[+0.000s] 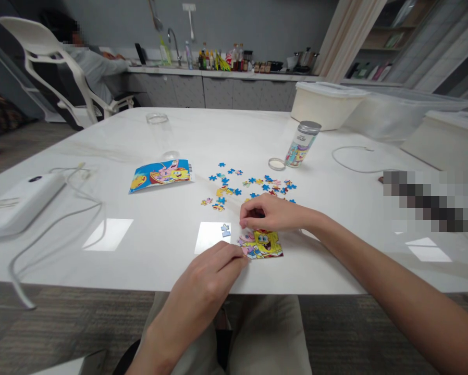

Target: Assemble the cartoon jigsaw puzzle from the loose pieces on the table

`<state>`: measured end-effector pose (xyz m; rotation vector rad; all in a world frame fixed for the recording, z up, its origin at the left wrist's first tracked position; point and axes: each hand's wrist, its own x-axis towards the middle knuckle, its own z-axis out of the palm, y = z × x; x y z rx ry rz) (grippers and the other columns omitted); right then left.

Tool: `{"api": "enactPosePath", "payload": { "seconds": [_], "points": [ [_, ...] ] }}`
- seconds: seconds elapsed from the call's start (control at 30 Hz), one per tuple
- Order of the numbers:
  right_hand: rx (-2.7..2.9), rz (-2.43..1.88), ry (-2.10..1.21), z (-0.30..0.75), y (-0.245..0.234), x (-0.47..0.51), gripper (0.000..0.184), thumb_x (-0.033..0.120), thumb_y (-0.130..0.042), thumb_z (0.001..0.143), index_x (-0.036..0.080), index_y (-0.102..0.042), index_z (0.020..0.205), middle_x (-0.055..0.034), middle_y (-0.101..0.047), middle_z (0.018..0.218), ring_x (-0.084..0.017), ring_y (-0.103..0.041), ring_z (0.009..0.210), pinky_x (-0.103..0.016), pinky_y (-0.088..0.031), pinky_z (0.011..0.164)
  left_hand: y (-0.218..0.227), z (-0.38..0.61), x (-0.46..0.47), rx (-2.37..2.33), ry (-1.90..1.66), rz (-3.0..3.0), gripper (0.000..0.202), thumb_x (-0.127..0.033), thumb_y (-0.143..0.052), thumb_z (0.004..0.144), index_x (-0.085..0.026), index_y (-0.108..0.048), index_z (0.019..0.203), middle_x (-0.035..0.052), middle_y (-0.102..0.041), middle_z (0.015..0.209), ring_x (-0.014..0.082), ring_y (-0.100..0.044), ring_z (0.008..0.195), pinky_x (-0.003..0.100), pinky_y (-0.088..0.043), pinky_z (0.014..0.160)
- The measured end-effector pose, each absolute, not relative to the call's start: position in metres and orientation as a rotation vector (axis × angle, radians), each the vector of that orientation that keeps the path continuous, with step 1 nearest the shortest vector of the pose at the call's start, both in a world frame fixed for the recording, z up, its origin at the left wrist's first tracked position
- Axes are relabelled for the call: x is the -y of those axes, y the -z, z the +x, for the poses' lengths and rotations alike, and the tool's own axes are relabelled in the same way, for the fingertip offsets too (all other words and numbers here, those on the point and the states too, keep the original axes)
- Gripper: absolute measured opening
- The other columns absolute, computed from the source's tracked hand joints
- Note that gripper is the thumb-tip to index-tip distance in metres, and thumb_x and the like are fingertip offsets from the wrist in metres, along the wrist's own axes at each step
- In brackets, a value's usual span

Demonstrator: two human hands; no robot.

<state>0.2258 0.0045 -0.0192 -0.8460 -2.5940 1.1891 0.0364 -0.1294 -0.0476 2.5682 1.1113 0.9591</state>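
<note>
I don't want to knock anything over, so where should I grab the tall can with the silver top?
Wrap your right hand around the middle of the can, probably best from its right side. It stands on end and looks round and narrow enough to circle, and a small ring lies beside its base on the left.

The joined puzzle section point(268, 245) lies near the front edge of the surface point(226, 130), the left hand point(210, 273) at its left side and the right hand point(271, 212) along its back. Just left of that section sits a stray piece point(225, 230); behind it spread the loose pieces point(224, 191). Farther behind it, rightward, are a ring point(276, 170) and the canister point(301, 146), then storage bins point(323, 104). Behind it to the left lies the picture sheet point(161, 174), with the jar point(163, 136) beyond
</note>
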Motion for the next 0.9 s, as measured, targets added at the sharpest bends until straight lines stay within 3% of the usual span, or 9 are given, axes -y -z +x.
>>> {"api": "enactPosePath", "payload": {
  "seconds": [0.4,0.6,0.9],
  "points": [
    [2.623,-0.815,-1.198,0.225,0.0185,-0.0036,0.013,0.026,-0.06,0.082,0.016,-0.066,0.075,0.0006,-0.06,0.066,-0.009,-0.048,0.058,-0.023,-0.035,0.053,0.0464,0.0372,0.1311,-1.139,-0.996,2.599,0.02,-0.008,-0.044,0.095,-0.015,-0.061,0.104,0.008,-0.065,0.099,0.017,-0.063,0.092,0.031,-0.056,0.082],
    [2.619,-0.752,-1.244,0.2249,0.0188,-0.0037,0.014,0.018,-0.064,0.078,0.017,-0.071,0.089,0.0022,-0.058,0.062,-0.009,-0.05,0.056,-0.022,-0.038,0.052,0.044,0.0379,0.131,-1.135,-1.018,2.6,0.022,-0.006,-0.043,0.095,-0.015,-0.062,0.102,0.0074,-0.066,0.097,0.0163,-0.063,0.092,0.029,-0.056,0.082],
    [2.667,-0.746,-1.203,0.2256,0.0187,-0.005,0.011,0.019,-0.063,0.078,0.015,-0.073,0.082,-0.0026,-0.066,0.073,-0.01,-0.052,0.06,-0.023,-0.04,0.055,0.0421,0.038,0.1277,-1.14,-0.909,2.56,0.022,-0.003,-0.045,0.093,-0.015,-0.062,0.1,0.0051,-0.064,0.1,0.0151,-0.062,0.094,0.028,-0.055,0.083]
  ]
}}
